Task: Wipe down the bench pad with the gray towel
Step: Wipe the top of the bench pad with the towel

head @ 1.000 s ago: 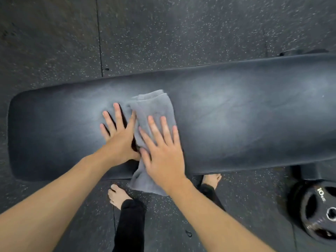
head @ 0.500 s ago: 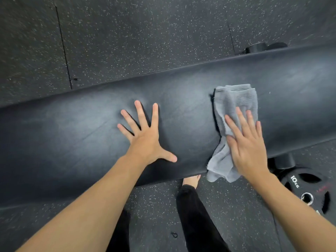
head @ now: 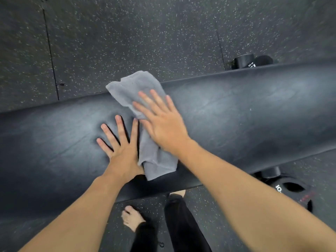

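Note:
The long black bench pad [head: 245, 115] runs across the view from left to right. A folded gray towel [head: 135, 85] lies across it, its far end hanging past the pad's far edge and its near end close to the front edge. My right hand [head: 163, 122] presses flat on the towel's middle, fingers spread and pointing away and to the left. My left hand [head: 121, 150] rests flat on the bare pad just left of the towel, fingers apart, with its thumb side touching the cloth.
Speckled dark rubber flooring [head: 127, 42] surrounds the bench. A black weight plate [head: 291, 191] lies on the floor at the right under the pad's front edge. A black cylindrical piece [head: 251, 61] shows behind the pad. My bare feet [head: 132, 219] stand below the front edge.
My right hand has swept the towel leftward along the pad and toward the far edge, ending beside my left hand. The left hand stays planted on the pad.

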